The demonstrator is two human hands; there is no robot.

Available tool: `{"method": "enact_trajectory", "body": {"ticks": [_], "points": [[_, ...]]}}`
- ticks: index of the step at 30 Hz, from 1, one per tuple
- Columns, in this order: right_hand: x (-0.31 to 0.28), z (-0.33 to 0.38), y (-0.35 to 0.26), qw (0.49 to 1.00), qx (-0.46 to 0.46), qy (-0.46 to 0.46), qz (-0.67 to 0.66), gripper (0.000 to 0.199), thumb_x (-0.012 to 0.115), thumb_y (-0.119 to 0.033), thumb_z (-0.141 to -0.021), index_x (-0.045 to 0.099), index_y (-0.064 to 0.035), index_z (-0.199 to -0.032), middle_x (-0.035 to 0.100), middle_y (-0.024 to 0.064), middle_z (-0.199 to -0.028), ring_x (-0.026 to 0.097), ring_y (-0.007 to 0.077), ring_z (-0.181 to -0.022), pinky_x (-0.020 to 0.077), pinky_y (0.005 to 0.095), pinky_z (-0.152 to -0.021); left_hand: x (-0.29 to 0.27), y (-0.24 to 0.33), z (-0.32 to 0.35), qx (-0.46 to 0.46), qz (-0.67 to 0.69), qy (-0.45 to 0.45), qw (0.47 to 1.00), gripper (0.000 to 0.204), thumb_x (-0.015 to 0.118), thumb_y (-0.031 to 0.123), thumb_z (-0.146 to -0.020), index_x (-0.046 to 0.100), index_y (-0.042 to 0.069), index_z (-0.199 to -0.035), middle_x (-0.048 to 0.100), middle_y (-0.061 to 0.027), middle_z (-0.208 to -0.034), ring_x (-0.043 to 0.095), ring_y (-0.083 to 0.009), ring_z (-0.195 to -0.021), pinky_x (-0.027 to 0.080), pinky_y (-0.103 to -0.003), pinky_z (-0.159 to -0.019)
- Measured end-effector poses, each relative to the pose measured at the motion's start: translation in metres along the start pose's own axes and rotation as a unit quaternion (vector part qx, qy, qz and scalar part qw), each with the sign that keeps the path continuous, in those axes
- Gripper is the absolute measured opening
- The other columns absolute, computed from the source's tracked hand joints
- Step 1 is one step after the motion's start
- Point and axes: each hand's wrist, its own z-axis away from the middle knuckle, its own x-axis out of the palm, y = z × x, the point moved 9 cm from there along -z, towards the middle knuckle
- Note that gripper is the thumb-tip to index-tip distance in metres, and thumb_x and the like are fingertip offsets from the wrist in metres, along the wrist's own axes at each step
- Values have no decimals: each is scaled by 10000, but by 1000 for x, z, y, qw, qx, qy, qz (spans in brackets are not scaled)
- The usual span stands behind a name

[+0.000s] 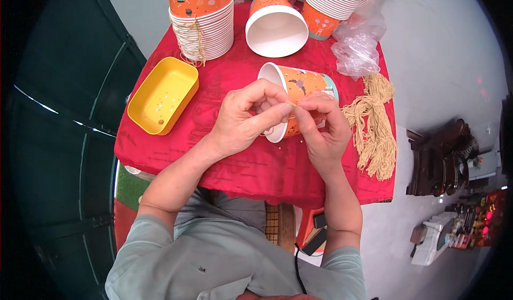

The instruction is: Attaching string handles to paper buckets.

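Grey-green shirt (214,262) nearest; left hand (247,114) and right hand (328,131) pinch thin tan strand (291,103) over orange paper cup (307,77); yellow rectangular box (155,86) near table's (235,177) left edge holds specks (161,122).

The printed cup (312,78) shows an orange wall bearing a dark bat motif, a white interior and a pale teal band at its base. The left-hand cup stack (208,38) presents orange with small multicoloured figures above white rims that read as close stripes, and the open-mouthed cup (278,30) is plain white inside. The tablecloth (230,174) is crimson with darker streaks, the box (171,78) solid yellow, the yarn bundle (374,126) tan, the shirt (214,257) grey-green.
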Motion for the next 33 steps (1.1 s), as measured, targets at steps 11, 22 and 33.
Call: {"method": "enact_trajectory", "body": {"ticks": [11, 22, 33], "points": [[1, -3, -3, 1000, -18, -11, 14, 129, 853, -37, -926, 762, -56, -1015, 770, 49, -983, 706, 230, -974, 539, 387, -895, -3, 17, 0, 61, -66, 26, 996, 110, 764, 88, -1070, 762, 11, -1149, 780, 1, -903, 695, -27, -776, 541, -222, -667], [1, -4, -4, 999, 5, -26, 27, 125, 837, -45, -948, 747, -57, -1034, 759, 64, -996, 700, 223, -926, 530, 370, -864, -6, 16, 0, 57, -115, 40, 991, 138, 745, 120, -1087, 755, -9, -1040, 767, -30, -855, 690, -56, -735, 544, -251, -644], [-4, -5, -4, 1000, -4, -6, 24, 104, 771, 10, -987, 702, -22, -1058, 741, 107, -1029, 723, 215, -937, 579, 344, -843, -29, -9, -7, -18, -38, 124, 991, 437, 586, 335, -1188, 724, 14, -926, 698, -10, -753, 613, -68, -652, 471, -258, -575]]}}
